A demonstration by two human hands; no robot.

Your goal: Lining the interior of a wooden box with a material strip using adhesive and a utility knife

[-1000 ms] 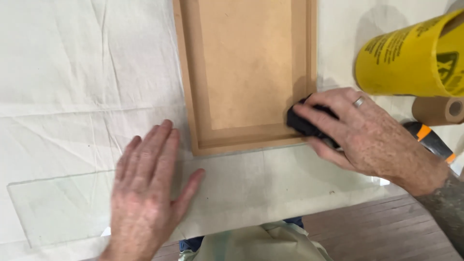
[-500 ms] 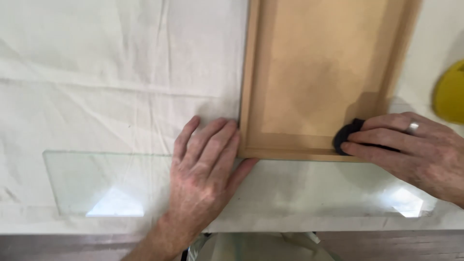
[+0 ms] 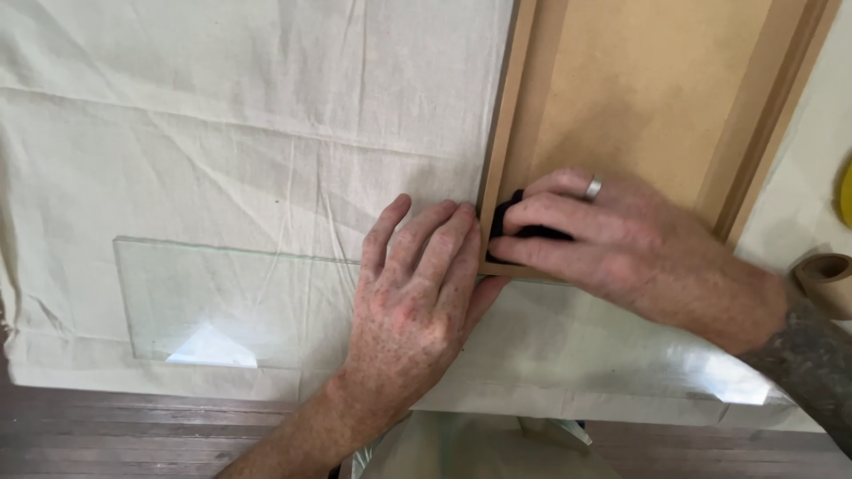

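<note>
left hand flat, released, on glass pane beside wooden frame | right hand grasping black pad at frame corner

A framing or craft workshop bench

A worktable is draped with a creased cream cloth, laid as padding over dark wooden planks that show at the near edge. On it lie a shallow raw fibreboard frame at the far right and a clear sheet of glass along the near side, with a roll of brown paper at the right edge.
</note>
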